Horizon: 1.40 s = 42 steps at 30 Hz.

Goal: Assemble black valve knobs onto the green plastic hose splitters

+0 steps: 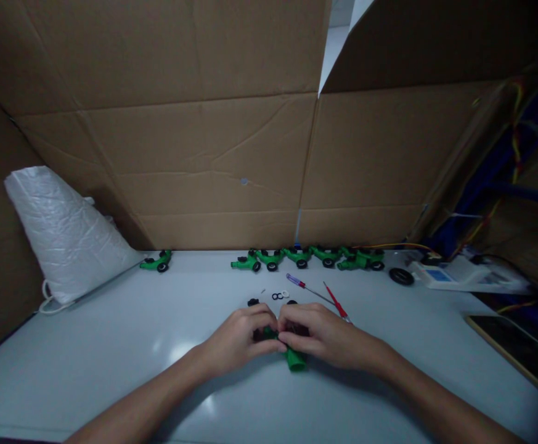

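A green plastic fitting (296,360) with black parts lies at the middle front of the table, held between my two hands. My left hand (245,336) closes its thumb and fingers around the fitting's left side. From the right, the fingertips of my right hand (321,336) pinch at its middle. Much of the fitting is hidden under my fingers, so any small part between them cannot be made out. Just beyond my hands lie small black rings (277,296), a white ring (285,294) and a tiny pin (263,291).
A purple-handled screwdriver (295,280) and a red screwdriver (336,301) lie beyond my right hand. Several green fittings (299,256) line the cardboard wall (204,154). A white bag (65,240) stands left; a black ring (401,276), white device (453,274) and dark panel (518,351) lie right.
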Each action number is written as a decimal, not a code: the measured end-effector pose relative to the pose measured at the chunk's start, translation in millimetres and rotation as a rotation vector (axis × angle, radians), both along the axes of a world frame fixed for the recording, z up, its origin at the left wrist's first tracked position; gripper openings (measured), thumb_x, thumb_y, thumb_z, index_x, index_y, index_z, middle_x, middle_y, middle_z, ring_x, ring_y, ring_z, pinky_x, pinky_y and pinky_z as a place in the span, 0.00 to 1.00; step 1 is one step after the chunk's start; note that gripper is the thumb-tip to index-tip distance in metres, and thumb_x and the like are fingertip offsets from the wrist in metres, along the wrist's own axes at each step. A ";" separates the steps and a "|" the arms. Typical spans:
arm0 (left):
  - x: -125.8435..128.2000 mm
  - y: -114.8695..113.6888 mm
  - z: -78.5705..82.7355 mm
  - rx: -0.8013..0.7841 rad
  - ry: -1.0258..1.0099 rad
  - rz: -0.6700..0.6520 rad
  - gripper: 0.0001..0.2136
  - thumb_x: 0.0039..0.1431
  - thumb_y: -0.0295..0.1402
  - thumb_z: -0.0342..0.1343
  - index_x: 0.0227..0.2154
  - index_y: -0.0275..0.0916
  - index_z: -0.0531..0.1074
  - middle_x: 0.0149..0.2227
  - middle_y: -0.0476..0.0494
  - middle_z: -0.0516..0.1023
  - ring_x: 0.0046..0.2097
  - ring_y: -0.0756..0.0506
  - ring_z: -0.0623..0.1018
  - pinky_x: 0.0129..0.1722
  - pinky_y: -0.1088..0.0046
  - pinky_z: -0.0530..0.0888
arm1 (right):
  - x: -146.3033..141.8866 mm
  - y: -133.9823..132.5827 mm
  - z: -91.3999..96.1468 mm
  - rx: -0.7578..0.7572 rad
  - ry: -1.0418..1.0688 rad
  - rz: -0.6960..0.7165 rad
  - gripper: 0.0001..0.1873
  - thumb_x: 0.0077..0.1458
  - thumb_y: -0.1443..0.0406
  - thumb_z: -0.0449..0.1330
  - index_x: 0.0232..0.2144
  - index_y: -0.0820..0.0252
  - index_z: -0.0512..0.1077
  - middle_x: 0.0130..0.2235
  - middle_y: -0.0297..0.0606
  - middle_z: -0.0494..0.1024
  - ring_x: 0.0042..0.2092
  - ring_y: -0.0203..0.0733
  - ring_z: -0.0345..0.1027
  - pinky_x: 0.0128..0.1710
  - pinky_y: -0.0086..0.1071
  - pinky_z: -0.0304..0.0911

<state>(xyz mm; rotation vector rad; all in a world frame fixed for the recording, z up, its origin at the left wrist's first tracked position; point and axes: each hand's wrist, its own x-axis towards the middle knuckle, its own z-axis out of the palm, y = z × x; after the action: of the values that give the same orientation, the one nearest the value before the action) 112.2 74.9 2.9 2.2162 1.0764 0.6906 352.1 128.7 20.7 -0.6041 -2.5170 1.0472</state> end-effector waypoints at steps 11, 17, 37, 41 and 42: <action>-0.6 -0.8 3.0 0.041 0.036 -0.006 0.14 0.69 0.45 0.63 0.45 0.39 0.79 0.43 0.42 0.79 0.42 0.44 0.79 0.45 0.70 0.75 | 0.0 -0.3 6.7 -0.018 0.020 -0.045 0.07 0.67 0.62 0.62 0.35 0.58 0.74 0.31 0.30 0.73 0.33 0.37 0.66 0.33 0.30 0.57; -1.0 -2.7 8.9 0.039 0.055 0.001 0.14 0.69 0.45 0.63 0.48 0.40 0.79 0.45 0.42 0.78 0.44 0.44 0.79 0.45 0.69 0.76 | 6.3 20.1 -8.6 0.167 0.179 -0.409 0.14 0.73 0.58 0.54 0.34 0.56 0.71 0.32 0.35 0.76 0.34 0.42 0.68 0.37 0.34 0.59; 3.2 -5.7 9.7 0.116 -0.067 -0.006 0.09 0.74 0.36 0.56 0.48 0.40 0.79 0.48 0.39 0.76 0.47 0.45 0.78 0.47 0.67 0.77 | 30.6 68.2 -45.4 0.581 -0.202 -0.632 0.12 0.73 0.68 0.49 0.41 0.58 0.73 0.41 0.44 0.79 0.44 0.52 0.70 0.47 0.41 0.60; 5.3 -5.2 8.4 0.090 -0.072 -0.016 0.09 0.74 0.36 0.56 0.47 0.40 0.79 0.48 0.39 0.77 0.44 0.46 0.77 0.43 0.69 0.77 | 33.9 71.6 -45.9 0.572 -0.188 -0.677 0.12 0.71 0.70 0.50 0.41 0.58 0.74 0.42 0.45 0.78 0.45 0.51 0.71 0.46 0.40 0.60; 5.7 -4.9 8.3 0.086 -0.074 -0.019 0.09 0.75 0.36 0.56 0.47 0.40 0.80 0.48 0.39 0.77 0.45 0.45 0.77 0.43 0.69 0.77 | 34.5 72.2 -45.9 0.572 -0.183 -0.688 0.12 0.71 0.70 0.51 0.42 0.58 0.74 0.42 0.45 0.78 0.45 0.51 0.71 0.46 0.40 0.60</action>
<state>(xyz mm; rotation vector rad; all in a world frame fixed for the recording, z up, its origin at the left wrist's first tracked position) 117.9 70.0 11.2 2.2516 1.0049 0.8184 386.6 200.9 -25.2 -1.2753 -2.2857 0.0261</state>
